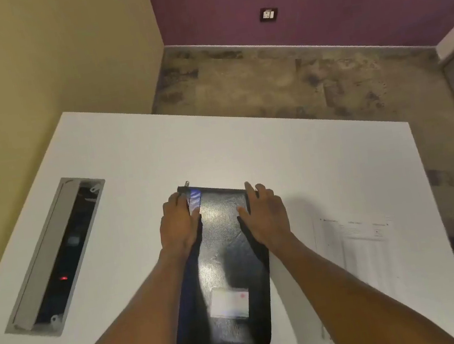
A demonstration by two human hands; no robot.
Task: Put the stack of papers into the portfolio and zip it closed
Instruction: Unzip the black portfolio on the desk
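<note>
The black portfolio (227, 262) lies flat on the white desk (306, 166), its long side running away from the viewer, a white label near its near end and a zipper pull at its far left corner. The stack of papers (356, 252), white and printed, lies flat just to its right.

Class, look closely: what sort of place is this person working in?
Probably an office or meeting room. The white table has a built-in cable and power box, a black portfolio and printed papers lie on it, and a wall socket shows behind.
</note>
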